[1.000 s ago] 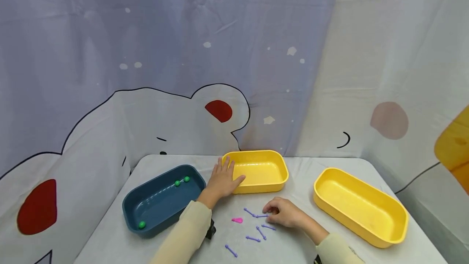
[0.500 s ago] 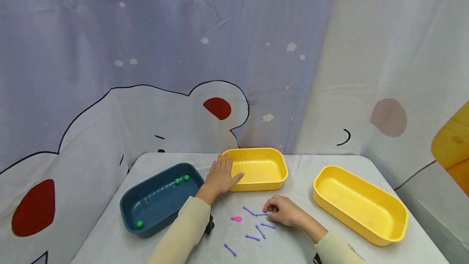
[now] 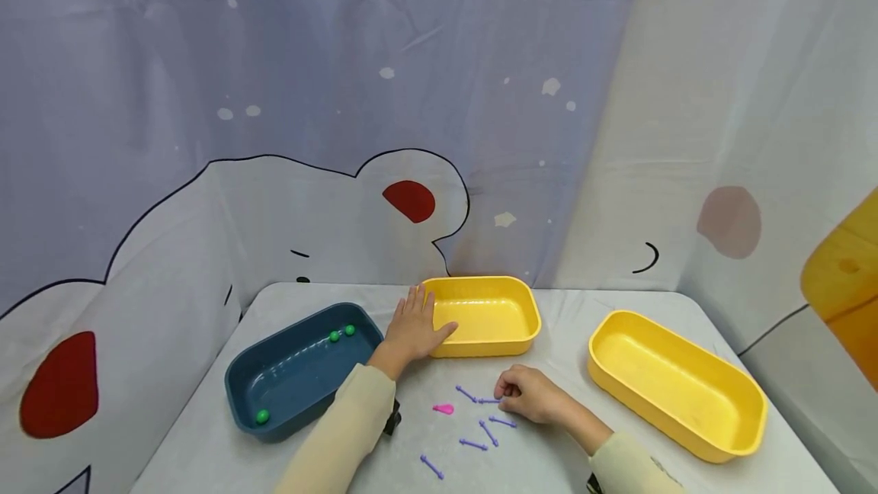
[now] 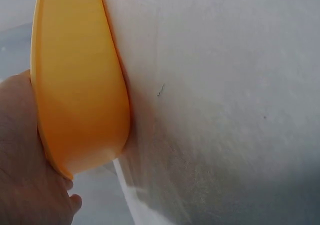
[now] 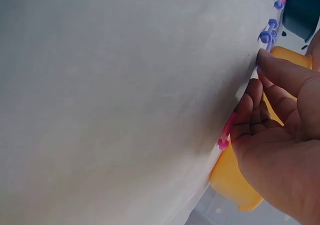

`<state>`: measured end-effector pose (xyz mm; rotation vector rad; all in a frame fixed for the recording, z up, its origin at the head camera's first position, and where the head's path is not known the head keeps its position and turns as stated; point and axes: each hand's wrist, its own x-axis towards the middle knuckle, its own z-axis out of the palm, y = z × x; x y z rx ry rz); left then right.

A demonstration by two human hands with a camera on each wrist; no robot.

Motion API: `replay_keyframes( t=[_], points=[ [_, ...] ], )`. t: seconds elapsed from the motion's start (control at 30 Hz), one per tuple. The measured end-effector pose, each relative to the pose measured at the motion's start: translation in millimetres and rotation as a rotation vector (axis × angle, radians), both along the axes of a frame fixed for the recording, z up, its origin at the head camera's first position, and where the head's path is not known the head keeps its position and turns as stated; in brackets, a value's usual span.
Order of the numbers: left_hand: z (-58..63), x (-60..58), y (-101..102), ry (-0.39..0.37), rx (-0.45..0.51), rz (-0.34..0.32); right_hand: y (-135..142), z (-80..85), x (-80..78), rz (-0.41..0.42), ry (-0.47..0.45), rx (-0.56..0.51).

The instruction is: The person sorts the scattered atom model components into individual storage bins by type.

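My left hand (image 3: 411,328) lies across the left rim of the middle yellow tray (image 3: 530,326), fingers straight and thumb spread along the near rim. In the left wrist view the hand rests against the tray's wall (image 4: 82,90). My right hand (image 3: 531,393) is low over the table, thumb and forefinger closing on the end of a small purple stick with knobbed ends (image 3: 488,401). A pink knobbed stick (image 5: 224,135) shows beside its curled fingers in the right wrist view; I cannot tell whether they hold it. Several similar purple sticks (image 3: 489,433) and a pink piece (image 3: 443,408) lie nearby.
On the left stands a dark blue tray (image 3: 288,372) with three green balls (image 3: 262,417) in it. Another yellow tray (image 3: 675,383) sits at the right, angled. A printed cloth (image 3: 411,97) hangs behind the white table.
Both hands keep nearly the same place and pose. The view shifts slightly with the head, and the sticks and trays stay where they were.
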<state>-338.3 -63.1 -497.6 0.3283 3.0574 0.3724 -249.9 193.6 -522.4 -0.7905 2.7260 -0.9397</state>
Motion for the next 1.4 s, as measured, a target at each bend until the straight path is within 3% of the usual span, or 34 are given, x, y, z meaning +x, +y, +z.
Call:
replay_keyframes(
  t=[0.2,0.53,0.87,1.4],
  points=[
    [-3.0,-1.1,-0.5,-0.001,-0.014,0.007,1.3,2.6,-1.6,0.017,0.000,0.002],
    [-2.9,-1.9,0.2,-0.003,-0.007,0.001,5.3,6.6,-3.0,-0.048,-0.002,-0.061],
    [-6.8,-3.6,-1.0,0.015,-0.039,-0.021,6.9,14.0,-4.6,-0.112,-0.078,-0.171],
    [-7.9,-3.9,-0.8,0.026,-0.028,-0.018,10.0,40.5,-16.2,-0.212,-0.091,-0.275]
  ],
)
